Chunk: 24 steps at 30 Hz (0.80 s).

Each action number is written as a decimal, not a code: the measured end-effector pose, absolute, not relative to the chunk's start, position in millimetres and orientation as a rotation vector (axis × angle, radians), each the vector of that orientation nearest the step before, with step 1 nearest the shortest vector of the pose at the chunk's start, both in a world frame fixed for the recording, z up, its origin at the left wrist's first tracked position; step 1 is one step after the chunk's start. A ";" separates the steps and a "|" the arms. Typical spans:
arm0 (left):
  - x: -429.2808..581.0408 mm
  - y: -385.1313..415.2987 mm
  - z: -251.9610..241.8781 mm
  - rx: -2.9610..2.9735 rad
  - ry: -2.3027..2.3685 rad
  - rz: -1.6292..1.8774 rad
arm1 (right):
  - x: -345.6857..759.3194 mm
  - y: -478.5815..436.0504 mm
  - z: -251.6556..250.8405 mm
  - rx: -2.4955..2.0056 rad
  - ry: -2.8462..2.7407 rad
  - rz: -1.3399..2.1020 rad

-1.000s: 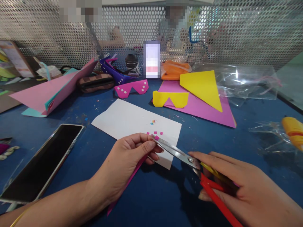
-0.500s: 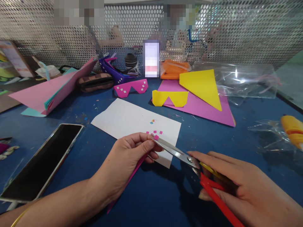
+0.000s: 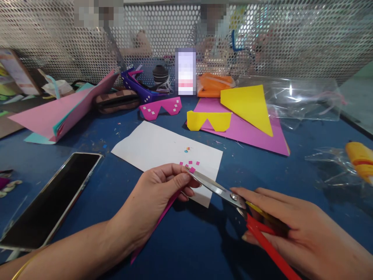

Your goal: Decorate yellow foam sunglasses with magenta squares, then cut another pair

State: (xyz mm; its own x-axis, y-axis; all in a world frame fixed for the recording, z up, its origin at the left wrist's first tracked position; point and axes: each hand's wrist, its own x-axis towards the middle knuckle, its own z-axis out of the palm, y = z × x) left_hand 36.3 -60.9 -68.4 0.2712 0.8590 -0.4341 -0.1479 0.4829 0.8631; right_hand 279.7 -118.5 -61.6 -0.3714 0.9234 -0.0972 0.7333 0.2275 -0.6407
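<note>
My left hand (image 3: 159,196) pinches a long magenta paper strip (image 3: 157,225) that runs back under my palm. My right hand (image 3: 297,231) grips red-and-yellow-handled scissors (image 3: 230,196), whose steel blades meet the strip's tip just beyond my left fingertips. Both hands hover over the near edge of a white sheet (image 3: 163,149). Several tiny magenta squares (image 3: 190,164) lie on that sheet by the blade tips.
A dark phone (image 3: 52,198) lies at the left on the blue table (image 3: 198,241). Behind are pink paper glasses (image 3: 161,107), yellow paper glasses (image 3: 208,120), a yellow triangle (image 3: 250,107) on purple paper (image 3: 247,134), pink folded sheets (image 3: 58,112), clear plastic bags (image 3: 303,97), and a mesh wall (image 3: 291,35).
Nothing but a slight camera shift; hands, scissors and strip keep the same pose.
</note>
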 end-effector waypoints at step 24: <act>35.6 -60.2 -70.0 0.824 1.106 0.755 | 284.4 -121.0 -69.6 -1.536 -2.217 0.887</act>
State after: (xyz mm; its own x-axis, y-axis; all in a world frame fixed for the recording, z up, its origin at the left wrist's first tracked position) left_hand 35.6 -60.2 -70.0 0.2734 0.8494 -0.4514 -0.1113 0.4941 0.8623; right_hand 284.4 -121.0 -69.6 -0.3824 0.9188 -0.0974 0.7325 0.2372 -0.6381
